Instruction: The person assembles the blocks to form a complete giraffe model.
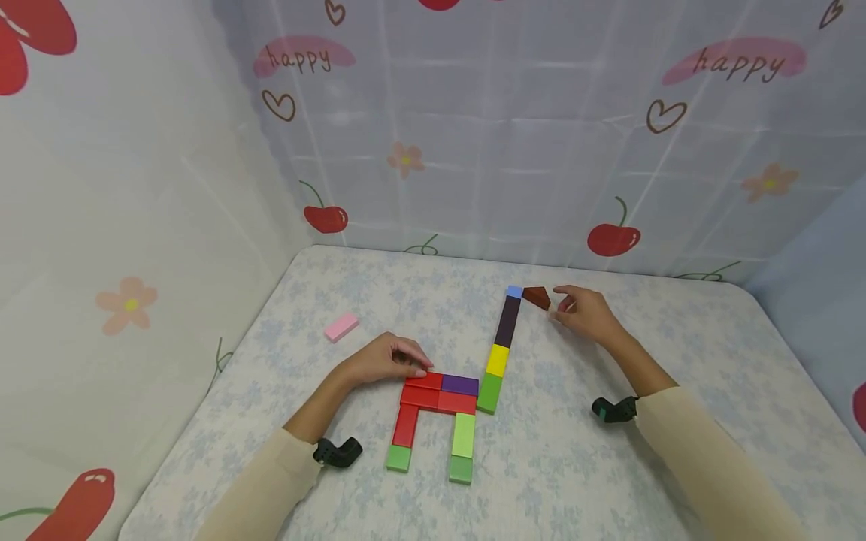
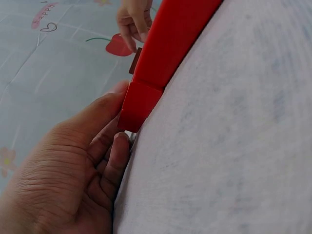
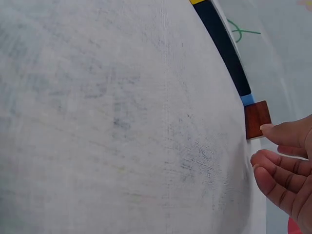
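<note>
Flat coloured blocks lie joined in a figure on the table. My left hand (image 1: 387,356) is at the far left corner of its body, the thumb touching a red block (image 1: 425,381); in the left wrist view its fingers sit loosely by the end of a red block (image 2: 141,105). A purple block (image 1: 460,385) adjoins on the right. At the top of the tall column, a brown wedge-like block (image 1: 537,297) touches a small blue block (image 1: 514,291). My right hand (image 1: 585,312) is just right of the brown block, fingers loosely bent and apart; the thumb tip is at its edge (image 3: 258,119).
The column holds dark (image 1: 508,321), yellow (image 1: 497,361) and green (image 1: 490,393) blocks. Two legs of red (image 1: 405,426) and green (image 1: 463,434) blocks extend towards me. A pink block (image 1: 341,327) lies apart on the left. A printed curtain (image 1: 487,150) stands behind the table (image 1: 575,481).
</note>
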The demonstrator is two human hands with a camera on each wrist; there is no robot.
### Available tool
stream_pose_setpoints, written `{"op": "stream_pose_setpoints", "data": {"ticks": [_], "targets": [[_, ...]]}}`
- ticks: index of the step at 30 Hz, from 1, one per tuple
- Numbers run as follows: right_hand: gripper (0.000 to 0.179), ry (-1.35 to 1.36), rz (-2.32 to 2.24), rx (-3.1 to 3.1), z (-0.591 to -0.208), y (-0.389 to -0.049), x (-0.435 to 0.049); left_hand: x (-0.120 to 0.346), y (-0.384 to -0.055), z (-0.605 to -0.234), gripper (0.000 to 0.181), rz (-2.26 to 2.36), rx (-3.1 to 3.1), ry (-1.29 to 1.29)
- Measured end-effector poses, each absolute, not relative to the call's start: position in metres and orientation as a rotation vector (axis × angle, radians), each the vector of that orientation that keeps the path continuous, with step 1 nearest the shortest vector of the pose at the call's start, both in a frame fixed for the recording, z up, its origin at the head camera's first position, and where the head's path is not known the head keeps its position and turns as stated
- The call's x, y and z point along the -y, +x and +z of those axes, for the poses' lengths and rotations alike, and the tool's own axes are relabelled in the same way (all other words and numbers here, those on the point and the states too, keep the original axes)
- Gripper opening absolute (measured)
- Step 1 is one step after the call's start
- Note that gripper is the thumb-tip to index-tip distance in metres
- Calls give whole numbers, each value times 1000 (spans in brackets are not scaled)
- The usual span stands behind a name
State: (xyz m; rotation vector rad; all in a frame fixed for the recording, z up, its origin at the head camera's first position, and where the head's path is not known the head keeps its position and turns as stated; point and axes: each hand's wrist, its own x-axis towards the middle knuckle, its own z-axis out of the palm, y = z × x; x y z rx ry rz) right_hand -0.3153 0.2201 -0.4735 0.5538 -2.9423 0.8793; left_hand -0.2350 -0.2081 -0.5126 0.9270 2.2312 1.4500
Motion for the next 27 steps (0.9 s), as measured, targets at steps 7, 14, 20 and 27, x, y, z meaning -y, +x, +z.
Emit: {"op": "stream_pose_setpoints", "data": {"ticks": [7,14,20,27], "targets": [[54,508,942,2867,-465,-289,-225,207,-234,-512,19,1451,-2227,917],[53,502,995,2823,-457,-259,-217,208,-235,-512,19,1448,-2230,916],[51,543,1005,2791,-455,-236,-204,209,-235,-513,19,1448,-2226,910],[49,635,1039,2777,-454,-216,-189,208,-235,-513,18,1456,-2230,931]]}}
